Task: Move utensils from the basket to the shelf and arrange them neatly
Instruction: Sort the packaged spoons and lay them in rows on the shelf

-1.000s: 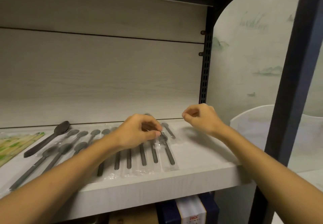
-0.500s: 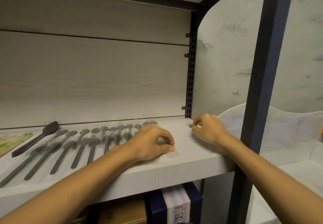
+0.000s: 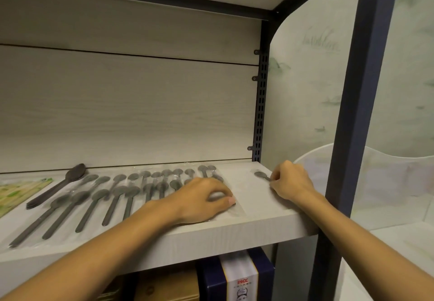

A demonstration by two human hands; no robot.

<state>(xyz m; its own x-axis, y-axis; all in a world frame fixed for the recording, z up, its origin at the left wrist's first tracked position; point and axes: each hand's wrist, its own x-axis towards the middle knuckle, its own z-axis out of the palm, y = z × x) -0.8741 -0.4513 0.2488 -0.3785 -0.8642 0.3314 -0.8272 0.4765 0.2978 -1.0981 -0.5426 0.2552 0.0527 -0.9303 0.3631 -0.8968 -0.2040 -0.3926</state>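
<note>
Several grey plastic spoons [image 3: 112,204] in clear wrappers lie in two rows on the white shelf [image 3: 258,228]. My left hand [image 3: 202,203] rests over the right end of the rows, its curled fingers and thumb pinching a wrapped spoon [image 3: 217,195] against the board. My right hand [image 3: 291,183] is near the shelf's right end and pinches the handle of a small grey spoon [image 3: 259,174], whose bowl lies on the board pointing left. The white basket [image 3: 387,183] stands to the right, behind the shelf post.
A bigger dark spoon [image 3: 70,178] and a green patterned packet [image 3: 16,192] lie at the shelf's left. A dark metal post [image 3: 352,112] rises at the front right corner. Boxes [image 3: 237,279] sit on the level below. Bare board shows between my hands.
My left hand slid toward the shelf's front edge over the wrapped spoons. My right hand moved right and down, setting a small spoon on the board near the corner.
</note>
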